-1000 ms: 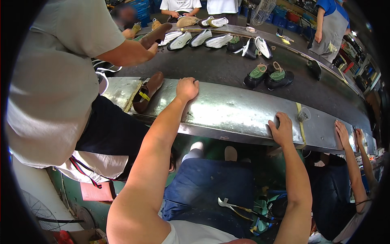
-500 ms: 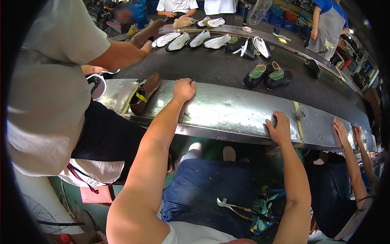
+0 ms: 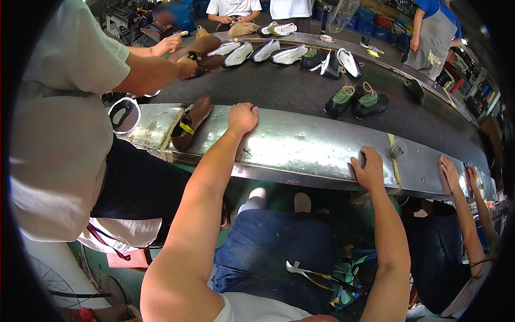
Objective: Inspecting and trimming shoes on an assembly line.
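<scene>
My left hand point(image 3: 243, 118) rests closed on the far side of the metal ledge point(image 3: 300, 142); its fingers are curled under, and nothing shows in it. Nearer the ledge's front edge lies my right hand point(image 3: 369, 168), thumb apart from the loosely bent fingers, holding nothing. Left of my left hand, a brown shoe point(image 3: 191, 122) with a yellow strip sits on the ledge. To the right of my right hand is a small clear cup point(image 3: 398, 148) by a yellow tape strip. Pincers point(image 3: 303, 271) lie across my dark blue apron point(image 3: 268, 241).
Beyond the ledge, a dark conveyor belt point(image 3: 257, 88) carries black shoes with green lining point(image 3: 370, 102) and several white-lined shoes point(image 3: 289, 55). A co-worker point(image 3: 59, 134) at left handles a brown shoe point(image 3: 199, 51). Another worker's hands point(image 3: 449, 173) rest on the ledge at right.
Shoes on the belt have shifted slightly right. The left co-worker has leaned back a little, and a second hand now shows beside the brown shoe. My hands have stayed put.
</scene>
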A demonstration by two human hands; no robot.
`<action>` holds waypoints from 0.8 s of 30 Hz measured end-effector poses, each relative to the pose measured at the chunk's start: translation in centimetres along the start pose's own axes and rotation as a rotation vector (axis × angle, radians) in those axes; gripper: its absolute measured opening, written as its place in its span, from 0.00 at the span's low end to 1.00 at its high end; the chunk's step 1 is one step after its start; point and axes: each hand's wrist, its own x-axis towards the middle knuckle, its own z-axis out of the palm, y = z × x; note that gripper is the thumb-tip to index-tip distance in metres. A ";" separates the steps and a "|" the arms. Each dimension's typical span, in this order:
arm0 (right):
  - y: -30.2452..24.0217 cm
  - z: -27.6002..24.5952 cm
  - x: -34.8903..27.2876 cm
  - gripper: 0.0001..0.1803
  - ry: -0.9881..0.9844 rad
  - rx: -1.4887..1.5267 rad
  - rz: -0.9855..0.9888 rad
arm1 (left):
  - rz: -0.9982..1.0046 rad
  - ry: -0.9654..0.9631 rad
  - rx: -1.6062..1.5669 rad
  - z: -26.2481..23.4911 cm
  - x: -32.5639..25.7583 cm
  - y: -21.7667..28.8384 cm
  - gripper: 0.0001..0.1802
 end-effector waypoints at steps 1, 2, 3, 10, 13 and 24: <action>-0.1 0.0 0.1 0.28 -0.009 0.004 0.007 | 0.000 0.007 -0.001 0.0 0.0 -0.1 0.20; -0.2 0.1 0.2 0.28 -0.009 0.005 0.006 | -0.001 0.008 0.000 0.0 0.1 -0.3 0.20; -0.4 0.1 0.2 0.27 -0.006 0.006 0.006 | 0.006 0.020 0.008 0.0 0.1 -0.5 0.20; -0.6 -0.1 0.2 0.27 -0.011 0.008 0.012 | -0.020 -0.057 0.001 -0.5 0.1 -0.1 0.21; -0.6 0.1 0.2 0.26 -0.005 0.008 -0.004 | -0.011 -0.034 -0.004 -0.6 0.0 -0.3 0.21; -0.6 0.2 0.3 0.25 -0.007 0.000 -0.012 | -0.002 -0.012 -0.006 -0.6 0.0 -0.2 0.20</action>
